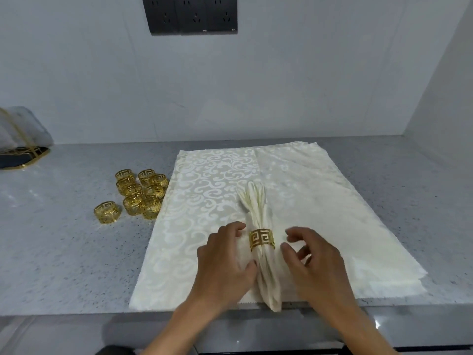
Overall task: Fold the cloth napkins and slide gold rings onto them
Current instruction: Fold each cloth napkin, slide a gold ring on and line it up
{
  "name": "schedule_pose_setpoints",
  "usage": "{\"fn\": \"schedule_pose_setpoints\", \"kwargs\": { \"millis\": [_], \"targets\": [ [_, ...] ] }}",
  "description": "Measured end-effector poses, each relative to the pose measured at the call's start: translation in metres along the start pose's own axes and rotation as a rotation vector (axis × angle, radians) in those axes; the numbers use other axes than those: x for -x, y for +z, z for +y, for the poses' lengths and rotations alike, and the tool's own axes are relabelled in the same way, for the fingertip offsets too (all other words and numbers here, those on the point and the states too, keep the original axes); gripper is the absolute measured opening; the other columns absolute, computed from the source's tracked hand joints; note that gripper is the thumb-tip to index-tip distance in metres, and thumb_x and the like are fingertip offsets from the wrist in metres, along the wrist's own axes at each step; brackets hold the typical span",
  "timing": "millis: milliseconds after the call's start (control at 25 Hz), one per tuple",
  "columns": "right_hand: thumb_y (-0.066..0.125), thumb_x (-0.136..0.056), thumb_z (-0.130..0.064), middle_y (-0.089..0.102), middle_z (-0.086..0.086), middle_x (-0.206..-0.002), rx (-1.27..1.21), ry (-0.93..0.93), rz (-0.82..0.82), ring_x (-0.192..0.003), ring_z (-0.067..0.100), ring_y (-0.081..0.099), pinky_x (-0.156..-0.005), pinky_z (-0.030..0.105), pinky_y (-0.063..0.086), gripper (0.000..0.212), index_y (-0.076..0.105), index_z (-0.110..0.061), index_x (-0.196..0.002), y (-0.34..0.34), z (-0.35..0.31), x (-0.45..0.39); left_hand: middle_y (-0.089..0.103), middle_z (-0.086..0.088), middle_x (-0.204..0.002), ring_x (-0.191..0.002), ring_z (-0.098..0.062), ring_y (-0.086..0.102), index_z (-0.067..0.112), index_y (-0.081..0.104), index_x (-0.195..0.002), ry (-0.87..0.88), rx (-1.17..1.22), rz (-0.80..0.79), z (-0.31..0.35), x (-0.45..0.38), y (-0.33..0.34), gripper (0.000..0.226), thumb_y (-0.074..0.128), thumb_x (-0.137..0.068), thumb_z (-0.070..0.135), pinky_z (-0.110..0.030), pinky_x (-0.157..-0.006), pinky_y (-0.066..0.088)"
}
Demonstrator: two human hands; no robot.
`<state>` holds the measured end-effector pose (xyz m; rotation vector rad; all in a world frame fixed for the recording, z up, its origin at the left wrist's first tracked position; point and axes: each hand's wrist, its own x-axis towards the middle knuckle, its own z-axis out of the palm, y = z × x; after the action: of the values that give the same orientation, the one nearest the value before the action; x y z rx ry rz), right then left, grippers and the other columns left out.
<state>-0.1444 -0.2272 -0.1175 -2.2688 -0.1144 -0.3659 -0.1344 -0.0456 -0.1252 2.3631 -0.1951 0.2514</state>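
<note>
A cream napkin (266,275), rolled into a narrow bundle, lies on a stack of flat cream damask napkins (204,196). A gold ring (261,239) with a key pattern sits around the bundle's middle. My left hand (225,254) lies just left of the bundle, fingers loosely curled, with its thumb tip touching the cloth below the ring. My right hand (314,260) hovers just right of the bundle, fingers loosely curled and holding nothing, its thumb close to the ring. Several loose gold rings (140,193) stand in a cluster left of the stack.
The grey speckled counter (64,239) ends at a front edge just under the bundle's lower tip. A wall with black sockets (193,15) closes the back, and another wall the right. A gold wire holder with cloth (20,139) sits at the far left.
</note>
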Motion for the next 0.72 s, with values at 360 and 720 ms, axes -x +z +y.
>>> {"fn": "schedule_pose_setpoints", "kwargs": {
  "millis": [360,720],
  "targets": [
    [0.087,-0.068,-0.034,0.046,-0.031,-0.129,-0.094,-0.088,-0.563,-0.108,-0.001,0.053,-0.077,0.019,0.048,0.091,0.033,-0.053,-0.137,-0.015,0.023,-0.084,0.051,0.025,-0.126,-0.117,0.007,0.046,0.044,0.041,-0.140,0.109,0.225,-0.384,-0.010,-0.066,-0.018,0.087,0.081,-0.064,0.031,-0.018,-0.088,0.040],
    [0.085,-0.073,-0.031,0.064,-0.019,-0.094,-0.120,-0.219,-0.238,-0.094,0.009,0.061,-0.075,0.019,0.047,0.047,0.054,-0.035,-0.107,-0.004,0.033,-0.058,0.067,0.024,-0.096,-0.099,0.001,0.060,0.036,0.066,-0.098,0.046,0.252,-0.035,-0.024,-0.041,-0.009,0.035,0.085,-0.068,0.031,-0.011,-0.081,0.043]
  ]
}}
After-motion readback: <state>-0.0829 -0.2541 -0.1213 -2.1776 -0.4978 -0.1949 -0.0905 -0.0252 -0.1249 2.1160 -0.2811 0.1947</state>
